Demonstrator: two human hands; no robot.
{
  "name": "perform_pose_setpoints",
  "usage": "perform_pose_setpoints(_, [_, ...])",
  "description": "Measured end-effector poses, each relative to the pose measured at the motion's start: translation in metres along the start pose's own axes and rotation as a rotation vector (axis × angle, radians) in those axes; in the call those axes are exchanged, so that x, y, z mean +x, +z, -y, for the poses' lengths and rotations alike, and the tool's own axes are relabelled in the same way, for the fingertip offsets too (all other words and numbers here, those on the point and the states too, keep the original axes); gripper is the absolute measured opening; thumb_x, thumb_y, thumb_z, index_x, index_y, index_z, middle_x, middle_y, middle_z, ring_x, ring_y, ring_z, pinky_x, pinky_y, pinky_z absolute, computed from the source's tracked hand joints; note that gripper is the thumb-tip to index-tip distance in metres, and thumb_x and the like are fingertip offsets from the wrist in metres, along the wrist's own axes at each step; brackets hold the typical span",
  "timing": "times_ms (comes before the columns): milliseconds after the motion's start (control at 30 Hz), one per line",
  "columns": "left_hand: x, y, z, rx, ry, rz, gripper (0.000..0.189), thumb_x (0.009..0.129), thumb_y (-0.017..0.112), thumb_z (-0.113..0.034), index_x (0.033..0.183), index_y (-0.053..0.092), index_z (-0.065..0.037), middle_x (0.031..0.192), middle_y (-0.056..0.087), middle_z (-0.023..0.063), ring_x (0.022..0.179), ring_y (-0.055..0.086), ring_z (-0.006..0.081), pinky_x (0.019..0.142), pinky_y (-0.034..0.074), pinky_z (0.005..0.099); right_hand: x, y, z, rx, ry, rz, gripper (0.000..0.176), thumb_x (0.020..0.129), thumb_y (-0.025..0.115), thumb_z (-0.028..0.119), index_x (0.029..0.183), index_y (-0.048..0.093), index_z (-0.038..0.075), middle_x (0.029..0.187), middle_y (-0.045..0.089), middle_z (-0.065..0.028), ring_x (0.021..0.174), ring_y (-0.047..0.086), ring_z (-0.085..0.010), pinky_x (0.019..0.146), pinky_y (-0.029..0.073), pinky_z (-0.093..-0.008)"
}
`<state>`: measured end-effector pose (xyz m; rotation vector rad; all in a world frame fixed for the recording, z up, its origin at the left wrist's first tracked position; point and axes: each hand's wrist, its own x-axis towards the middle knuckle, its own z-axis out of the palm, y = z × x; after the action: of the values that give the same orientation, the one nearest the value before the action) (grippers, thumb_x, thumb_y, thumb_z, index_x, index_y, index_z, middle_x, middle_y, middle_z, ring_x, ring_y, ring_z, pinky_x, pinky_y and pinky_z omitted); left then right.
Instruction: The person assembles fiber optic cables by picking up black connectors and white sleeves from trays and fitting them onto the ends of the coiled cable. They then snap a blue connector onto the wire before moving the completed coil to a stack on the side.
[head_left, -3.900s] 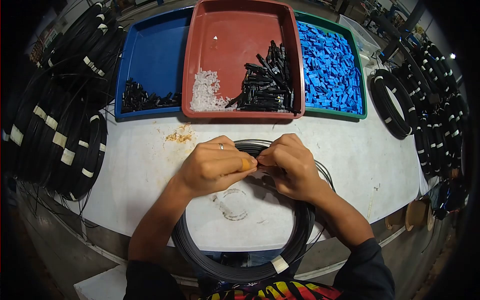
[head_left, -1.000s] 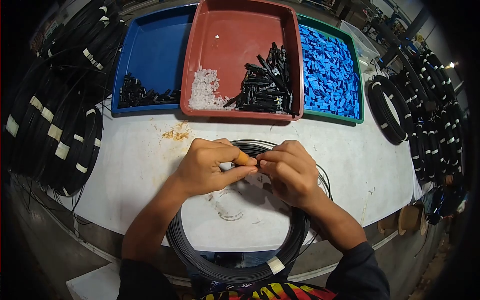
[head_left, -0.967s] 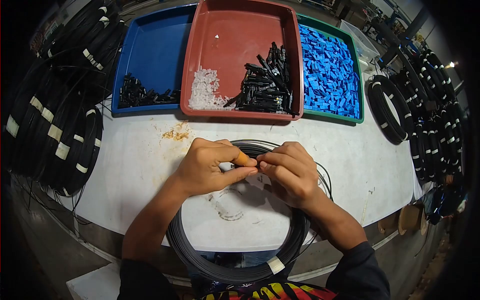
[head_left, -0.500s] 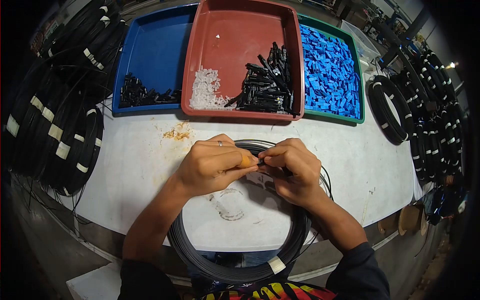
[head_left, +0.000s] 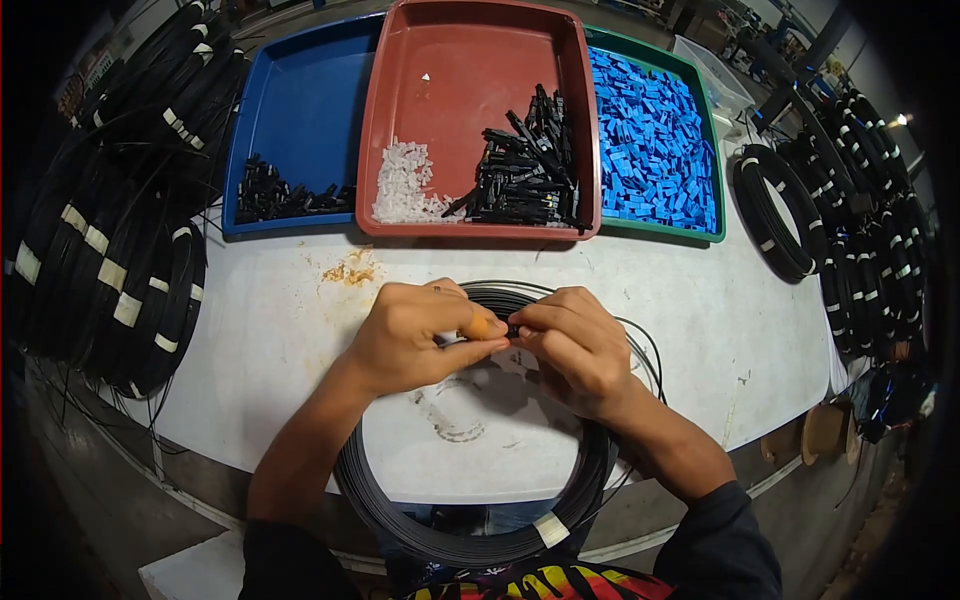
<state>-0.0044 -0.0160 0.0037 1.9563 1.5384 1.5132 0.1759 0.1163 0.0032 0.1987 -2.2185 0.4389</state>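
Observation:
My left hand point(head_left: 425, 330) and my right hand point(head_left: 577, 345) meet fingertip to fingertip over the far side of a coil of black cable point(head_left: 385, 515). Between them they pinch a small black connector point(head_left: 513, 331), mostly covered by the fingers. An orange-yellow wrap sits on a left-hand finger. The coil lies partly on the white table and overhangs its front edge near my body, with a white tape band point(head_left: 551, 530) round it. A loose cable loop sticks out to the right of my right hand.
Along the back stand a blue tray point(head_left: 300, 85) with black parts, a red tray point(head_left: 470, 75) with white pieces and black connectors, and a green tray point(head_left: 715, 190) full of blue clips. Taped cable coils point(head_left: 110, 270) are stacked left; more coils point(head_left: 780, 215) are at right.
Both hands stay pinched together, with small shifts of the fingers around the black connector. The camera view has moved slightly. The coil stays in place.

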Motion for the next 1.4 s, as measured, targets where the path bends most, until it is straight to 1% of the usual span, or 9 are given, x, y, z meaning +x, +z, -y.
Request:
perform_pose_setpoints(133, [0.004, 0.004, -0.004, 0.353, 0.410, -0.014, 0.010, 0.075, 0.081, -0.004, 0.079, 0.072, -0.001, 0.082, 0.075, 0.0076, 0.070, 0.070, 0.0190, 0.069, 0.054, 0.0316, -0.004, -0.001, -0.004, 0.139, 0.141, 0.076, 0.024, 0.062, 0.072, -0.011, 0.080, 0.061, 0.000, 0.090, 0.069, -0.0126, 0.077, 0.065, -0.0287, 0.067, 0.052, -0.0393])
perform_pose_setpoints(267, [0.006, -0.002, -0.004, 0.461, 0.499, -0.007, 0.013, 0.074, 0.085, -0.002, 0.082, 0.074, -0.002, 0.085, 0.076, 0.0103, 0.073, 0.073, 0.0197, 0.067, 0.052, 0.0318, -0.006, 0.002, -0.006, 0.277, 0.287, 0.080, 0.029, 0.059, 0.071, -0.014, 0.082, 0.061, 0.001, 0.094, 0.070, -0.0119, 0.079, 0.066, -0.0294, 0.070, 0.053, -0.0390])
perform_pose_setpoints(333, [0.003, -0.001, 0.000, 0.399, 0.455, -0.025, 0.014, 0.074, 0.086, -0.003, 0.082, 0.074, -0.002, 0.084, 0.077, 0.0106, 0.072, 0.073, 0.0200, 0.067, 0.053, 0.0319, -0.004, 0.002, -0.004, 0.299, 0.328, 0.056, 0.029, 0.059, 0.071, -0.014, 0.082, 0.061, 0.001, 0.095, 0.070, -0.0117, 0.080, 0.067, -0.0296, 0.071, 0.054, -0.0391])
perform_pose_setpoints(500, [-0.003, 0.000, -0.002, 0.167, 0.200, -0.043, 0.016, 0.072, 0.087, -0.004, 0.081, 0.074, -0.002, 0.082, 0.076, 0.0060, 0.071, 0.070, 0.0187, 0.066, 0.055, 0.0312, 0.000, -0.001, -0.004, 0.053, 0.008, 0.033, 0.027, 0.061, 0.073, -0.010, 0.083, 0.061, -0.001, 0.094, 0.070, -0.0144, 0.077, 0.066, -0.0292, 0.068, 0.053, -0.0390])
perform_pose_setpoints(667, [-0.003, 0.003, -0.006, 0.003, -0.022, -0.048, 0.015, 0.072, 0.087, -0.003, 0.083, 0.076, -0.001, 0.085, 0.077, 0.0074, 0.069, 0.070, 0.0203, 0.068, 0.055, 0.0304, -0.001, 0.000, -0.005, 0.036, 0.010, 0.028, 0.028, 0.059, 0.073, -0.008, 0.083, 0.061, -0.001, 0.094, 0.069, -0.0154, 0.076, 0.065, -0.0293, 0.068, 0.052, -0.0387])
perform_pose_setpoints(867, [0.002, 0.004, 0.000, 0.258, 0.350, -0.045, 0.014, 0.073, 0.086, 0.001, 0.083, 0.076, 0.000, 0.082, 0.077, 0.0114, 0.069, 0.072, 0.0203, 0.067, 0.054, 0.0313, -0.004, 0.002, -0.009, 0.212, 0.155, 0.030, 0.032, 0.055, 0.068, -0.015, 0.082, 0.061, 0.000, 0.092, 0.070, -0.0127, 0.077, 0.067, -0.0294, 0.068, 0.054, -0.0379])
perform_pose_setpoints(1167, [0.004, 0.001, -0.008, 0.639, 0.590, 0.027, 0.007, 0.077, 0.081, -0.001, 0.081, 0.075, 0.001, 0.087, 0.075, 0.0121, 0.077, 0.072, 0.0192, 0.067, 0.053, 0.0305, -0.009, 0.003, -0.013, 0.339, 0.391, 0.089, 0.029, 0.058, 0.065, -0.017, 0.083, 0.061, -0.001, 0.093, 0.072, -0.0148, 0.080, 0.069, -0.0334, 0.068, 0.055, -0.0382])
perform_pose_setpoints(1233, [0.004, 0.001, -0.007, 0.638, 0.584, 0.022, 0.008, 0.076, 0.081, -0.001, 0.081, 0.075, 0.001, 0.087, 0.075, 0.0116, 0.076, 0.072, 0.0190, 0.067, 0.053, 0.0305, -0.008, 0.003, -0.013, 0.402, 0.446, 0.104, 0.030, 0.059, 0.065, -0.017, 0.084, 0.061, -0.001, 0.094, 0.072, -0.0153, 0.081, 0.069, -0.0339, 0.068, 0.055, -0.0380])
perform_pose_setpoints(1400, [0.002, -0.001, -0.002, 0.405, 0.410, 0.004, 0.013, 0.072, 0.085, -0.001, 0.081, 0.075, 0.001, 0.084, 0.076, 0.0118, 0.070, 0.071, 0.0189, 0.066, 0.054, 0.0292, -0.002, 0.003, -0.005, 0.138, 0.209, 0.052, 0.029, 0.062, 0.069, -0.015, 0.086, 0.062, -0.001, 0.097, 0.071, -0.0141, 0.084, 0.068, -0.0305, 0.069, 0.055, -0.0371])
